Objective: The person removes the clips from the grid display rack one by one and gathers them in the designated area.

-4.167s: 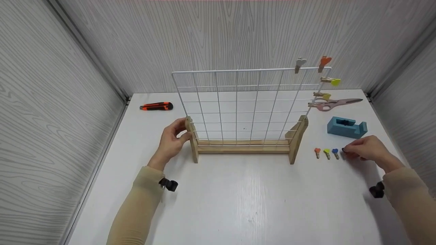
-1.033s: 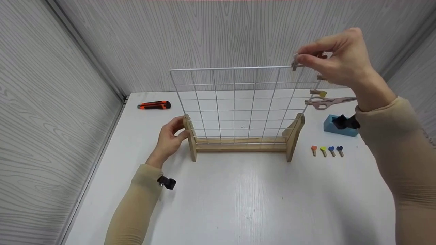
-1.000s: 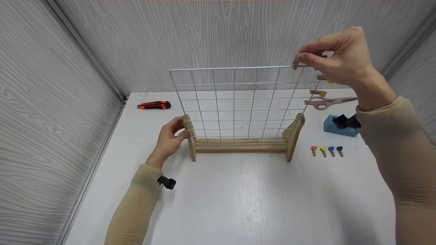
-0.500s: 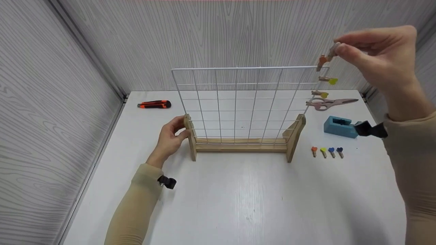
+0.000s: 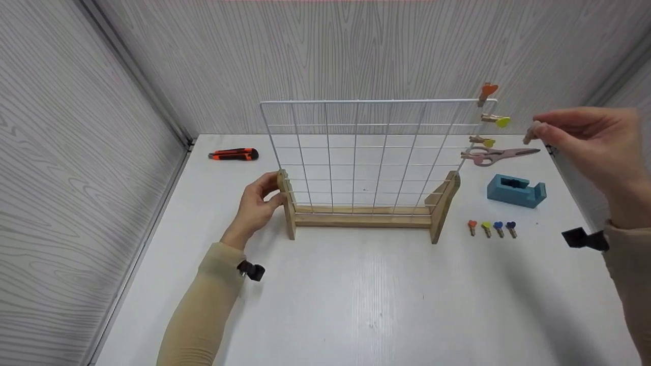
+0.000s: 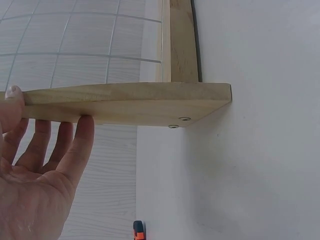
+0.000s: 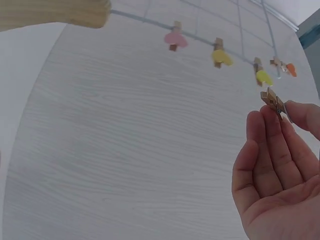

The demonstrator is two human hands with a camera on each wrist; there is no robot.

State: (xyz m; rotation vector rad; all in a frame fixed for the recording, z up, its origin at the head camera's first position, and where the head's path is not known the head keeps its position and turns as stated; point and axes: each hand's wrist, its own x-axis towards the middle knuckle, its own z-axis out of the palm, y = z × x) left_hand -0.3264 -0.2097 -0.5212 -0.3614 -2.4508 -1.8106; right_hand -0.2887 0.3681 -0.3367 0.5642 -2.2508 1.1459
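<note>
Lowered and carried further right than in the frame half a second ago, the grey clip (image 5: 531, 132) is now held in mid-air, well apart from the wire grid (image 5: 376, 101). It is pinched between the thumb and fingers of the right hand (image 5: 602, 147), and in the right wrist view its wooden end is left sticking out past the fingertips. On the other side, the left upright of the wooden stand (image 5: 363, 220) is gripped by the left hand (image 5: 257, 206), the thumb and fingers set on different faces of it.

As a judgement, the clip is very light, with stiff wooden legs and a firm spring; it is best taken at the heart end, both legs squeezed squarely, since an off-centre pinch could let it twist out. Its heart should not be pulled on alone, in case it is only glued. Little weight is suggested by the thin wires, so the stand could slide if tugged and is best steadied at an upright.
</note>
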